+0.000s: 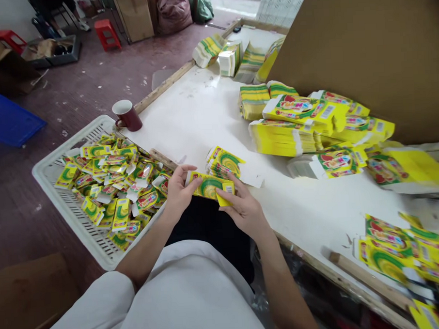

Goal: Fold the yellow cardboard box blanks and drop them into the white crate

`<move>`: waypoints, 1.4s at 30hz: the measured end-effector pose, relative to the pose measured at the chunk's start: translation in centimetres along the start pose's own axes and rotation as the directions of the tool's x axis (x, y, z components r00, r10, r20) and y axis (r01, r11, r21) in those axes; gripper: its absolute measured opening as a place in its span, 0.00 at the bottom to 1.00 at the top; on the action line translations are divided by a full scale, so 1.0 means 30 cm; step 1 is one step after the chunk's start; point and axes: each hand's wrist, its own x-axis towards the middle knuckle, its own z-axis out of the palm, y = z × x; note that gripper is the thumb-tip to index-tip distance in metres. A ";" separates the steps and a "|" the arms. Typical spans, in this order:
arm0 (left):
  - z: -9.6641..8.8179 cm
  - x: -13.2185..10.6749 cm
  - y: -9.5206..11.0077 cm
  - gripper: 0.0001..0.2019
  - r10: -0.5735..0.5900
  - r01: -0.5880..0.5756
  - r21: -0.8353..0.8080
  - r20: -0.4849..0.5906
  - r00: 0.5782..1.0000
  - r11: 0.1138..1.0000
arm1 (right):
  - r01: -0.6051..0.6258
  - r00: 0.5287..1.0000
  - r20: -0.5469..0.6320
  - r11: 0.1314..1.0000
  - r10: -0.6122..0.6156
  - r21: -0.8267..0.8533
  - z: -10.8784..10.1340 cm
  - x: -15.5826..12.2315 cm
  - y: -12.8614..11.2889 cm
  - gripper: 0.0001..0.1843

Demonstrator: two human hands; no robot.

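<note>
Between my two hands, over my lap at the table's edge, is a yellow and green printed carton (pixel 208 188). My left hand (pixel 181 190) pinches its left end with the thumb on top. The fingers of my right hand (pixel 243 207) close on the right end, at a yellow flap. Just beyond it, a small stack of flat cartons (pixel 224 162) lies on the white table (pixel 188 122). To my left, a white plastic basket (pixel 57 200) is heaped with small folded cartons (pixel 122 215) in the same print.
A maroon mug (pixel 128 116) stands at the table's left corner by the basket. Bundles of flat cartons (pixel 287 137) line the right side, beside a large brown cardboard sheet (pixel 367 56). More cartons (pixel 386 244) and a wooden strip (pixel 370 279) lie at the near right. A red stool (pixel 107 34) is on the floor.
</note>
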 end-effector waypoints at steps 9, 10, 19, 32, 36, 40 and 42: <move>0.011 -0.007 -0.019 0.13 0.017 -0.015 0.088 -0.025 1.000 0.996 | -0.057 0.997 -0.056 0.998 0.058 0.024 -0.001 0.008 -0.007 0.21; 0.010 -0.007 -0.023 0.13 0.005 -0.004 0.075 -0.022 1.000 0.997 | -0.045 0.999 -0.003 0.998 0.046 0.039 -0.011 0.011 -0.004 0.21; 0.021 -0.002 -0.033 0.14 -0.020 0.022 0.085 -0.031 0.999 0.996 | -0.117 0.986 -0.113 0.992 0.121 0.045 0.030 0.027 0.007 0.13; -0.424 0.140 0.096 0.16 0.533 0.056 0.875 -0.342 0.773 0.481 | -0.341 0.916 -0.335 0.870 0.222 -0.355 0.039 0.094 0.206 0.26; -0.370 0.113 0.047 0.23 0.519 -0.108 0.759 -0.327 0.789 0.642 | -0.356 0.902 -0.370 0.867 0.221 -0.349 0.030 0.101 0.170 0.23; -0.092 0.043 -0.059 0.40 0.195 -0.189 0.137 -0.036 0.980 0.972 | -0.303 0.906 -0.341 0.947 0.252 -0.107 0.043 0.087 0.017 0.29; 0.034 0.014 -0.076 0.37 0.077 -0.065 -0.134 0.090 0.993 0.989 | -0.241 0.943 -0.224 0.969 0.247 0.052 0.064 0.070 -0.063 0.27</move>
